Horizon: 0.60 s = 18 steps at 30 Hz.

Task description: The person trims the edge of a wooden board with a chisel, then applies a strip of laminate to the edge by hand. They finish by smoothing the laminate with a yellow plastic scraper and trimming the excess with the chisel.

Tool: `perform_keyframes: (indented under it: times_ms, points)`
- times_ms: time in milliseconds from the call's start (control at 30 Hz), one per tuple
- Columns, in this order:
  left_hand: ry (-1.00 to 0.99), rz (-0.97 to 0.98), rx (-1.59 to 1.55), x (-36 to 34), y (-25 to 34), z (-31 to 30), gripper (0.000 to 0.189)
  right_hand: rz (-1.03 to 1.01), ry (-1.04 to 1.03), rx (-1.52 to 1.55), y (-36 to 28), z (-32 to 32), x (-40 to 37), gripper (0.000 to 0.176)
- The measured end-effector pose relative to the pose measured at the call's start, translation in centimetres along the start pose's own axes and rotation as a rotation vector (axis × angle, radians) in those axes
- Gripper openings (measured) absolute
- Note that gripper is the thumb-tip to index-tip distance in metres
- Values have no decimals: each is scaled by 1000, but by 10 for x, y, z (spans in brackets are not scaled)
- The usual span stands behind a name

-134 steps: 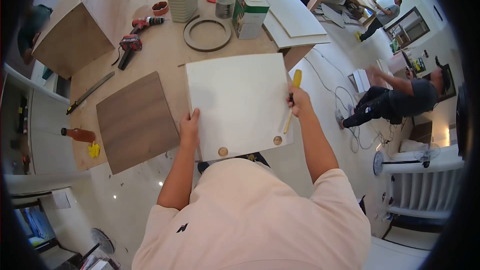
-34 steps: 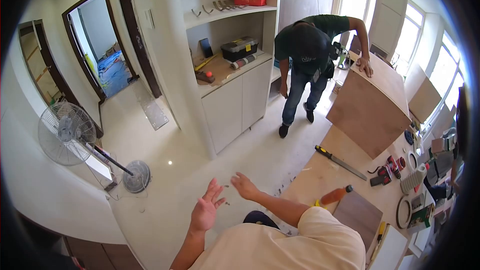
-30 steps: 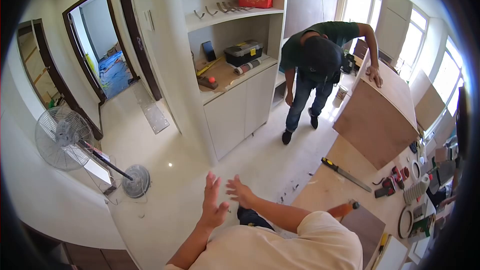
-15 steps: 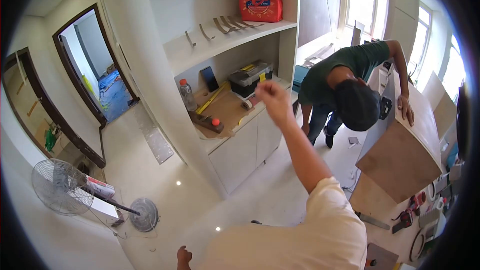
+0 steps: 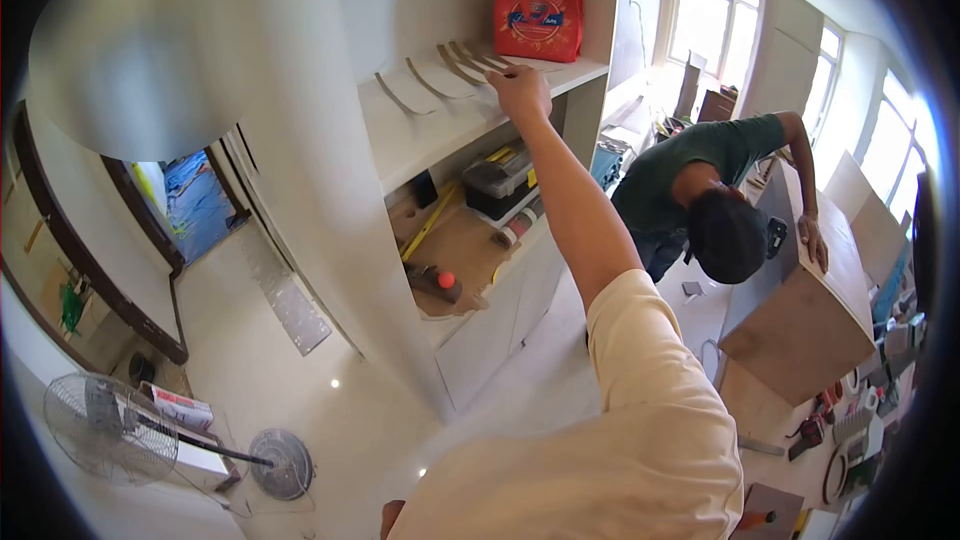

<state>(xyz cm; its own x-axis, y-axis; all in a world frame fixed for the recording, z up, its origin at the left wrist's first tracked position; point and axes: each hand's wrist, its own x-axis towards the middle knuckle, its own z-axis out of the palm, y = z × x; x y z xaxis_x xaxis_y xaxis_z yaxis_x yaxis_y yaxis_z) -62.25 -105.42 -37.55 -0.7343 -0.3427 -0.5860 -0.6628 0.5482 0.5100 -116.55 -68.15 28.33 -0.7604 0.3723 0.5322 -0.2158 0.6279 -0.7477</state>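
Pedestal fan: a grey wire-guard fan (image 5: pixel 100 428) stands on the pale floor at the near left, well apart from the work.

Left hand: only a sliver of the left hand (image 5: pixel 392 514) shows at the bottom edge; its grip cannot be told.

Strips, hazard: the thin curved brown wooden strips (image 5: pixel 428 80) lie loose near the front edge of the white upper shelf (image 5: pixel 430 132). In my judgement, a sweeping or one-sided pull at full arm's reach could drag neighbouring strips over the edge onto the lower counter.

Strips, appearance: several narrow arcs, flat and light-looking, fanned side by side across the shelf top (exact count unclear).

Right hand: the right hand (image 5: pixel 520 90) is raised to the shelf. Its fingers are curled down and touch the right ends of the strips. Whether they close on one cannot be told.

Red bag: a red printed bag (image 5: pixel 538 12) stands upright at the far end of the shelf, just beyond the hand.

Co-worker: a person in a green shirt (image 5: pixel 690 155) bends at the right, one hand on a plywood cabinet box (image 5: pixel 800 340).
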Motion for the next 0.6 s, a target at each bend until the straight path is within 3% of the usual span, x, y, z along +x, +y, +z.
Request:
perform_keyframes:
  times_ms: [133, 200, 267, 333, 500, 600]
  points:
    - [-3, 60, -10, 64, -8, -57, 11, -86, 92, 46, 1, 19, 21, 39]
    - [97, 393, 150, 76, -21, -89, 12, -169, 156, 47, -1, 14, 21, 36]
    - [119, 312, 66, 90, -15, -110, 14, -240, 210, 25, -23, -9, 8, 35]
    - [67, -200, -221, 95, -2, -108, 18, -275, 221, 71, -43, -41, -10, 37]
    - [-192, 527, 370, 134, 10, -104, 23, -319, 356, 448, -55, -132, -82, 34]
    - [-347, 577, 388, 161, 23, -96, 24, -295, 619, 215, -56, -207, -171, 34]
